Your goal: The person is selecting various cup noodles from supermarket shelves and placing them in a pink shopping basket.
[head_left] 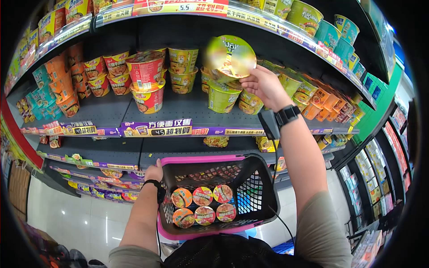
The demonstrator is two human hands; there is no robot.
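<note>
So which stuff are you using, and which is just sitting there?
In use: green bowl in right hand; basket in left hand; six cups inside it.
Just there: red cups, orange cups, price strip.

green-lidded noodle bowl (231,56), pink-rimmed black basket (263,196)

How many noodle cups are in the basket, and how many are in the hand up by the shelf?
Orange-lidded noodle cups in the basket: 6
Green noodle bowl in the right hand: 1
Total: 7
</note>
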